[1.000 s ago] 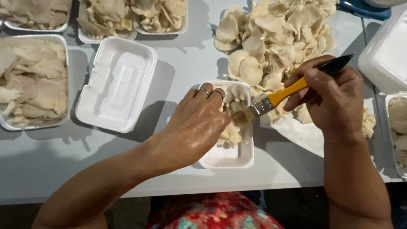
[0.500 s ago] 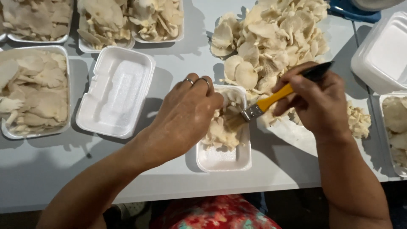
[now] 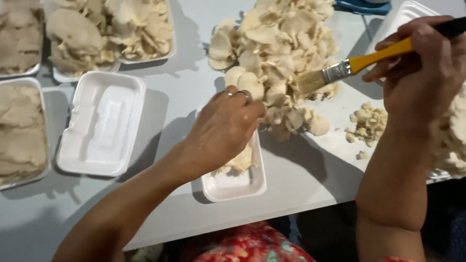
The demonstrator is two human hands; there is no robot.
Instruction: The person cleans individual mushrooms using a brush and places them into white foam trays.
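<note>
Left hand [image 3: 223, 128] rests palm-down over the far end of a small white foam tray [image 3: 235, 177] near the bench's [image 3: 179, 97] front edge; its fingers [image 3: 252, 104] are curled together on a mushroom piece at the tray's far rim — the grip itself is hidden beneath the hand. Pale mushroom pieces [image 3: 240, 162] lie in the tray under the palm. Right hand [image 3: 422, 68] is raised above the bench's right side, fingers clamped on the yellow handle of a paintbrush [image 3: 340, 72]; the bristles point at the loose mushroom heap [image 3: 276, 43] toward the far edge. An empty foam tray [image 3: 102, 128] sits left of centre — filled trays [image 3: 22, 131] line the left edge.
</note>
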